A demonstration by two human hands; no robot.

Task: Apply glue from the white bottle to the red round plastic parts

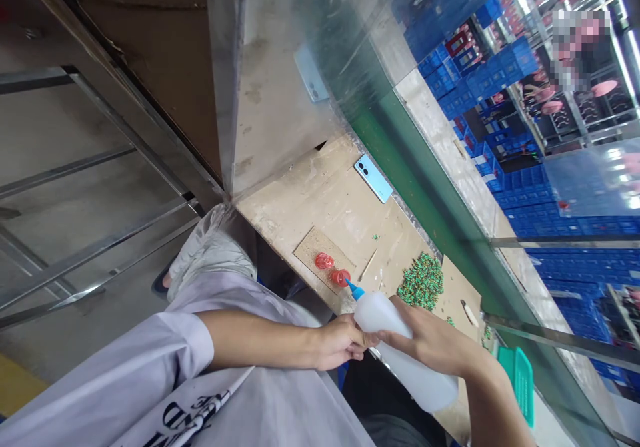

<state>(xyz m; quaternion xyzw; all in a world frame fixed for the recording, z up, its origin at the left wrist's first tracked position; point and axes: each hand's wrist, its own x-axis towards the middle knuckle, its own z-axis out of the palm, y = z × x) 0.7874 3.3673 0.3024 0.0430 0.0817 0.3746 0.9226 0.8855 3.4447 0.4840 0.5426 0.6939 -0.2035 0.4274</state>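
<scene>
Your right hand (430, 341) is grasping a white squeeze bottle (405, 350), its blue nozzle (354, 290) just beside a red plastic part (341, 277); your left hand (340, 341) touches the bottle, but I cannot tell its grip.

Past the white squeeze bottle (380, 313), we have free tan bench (320, 190) between the green bead heap (423, 281) and the pale blue phone (373, 179).

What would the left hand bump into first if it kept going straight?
Probably the white plastic squeeze bottle with a blue nozzle, held by the bare right hand. The bare left hand's fingertips look right at it, maybe touching, but depth is hard to tell.
</scene>
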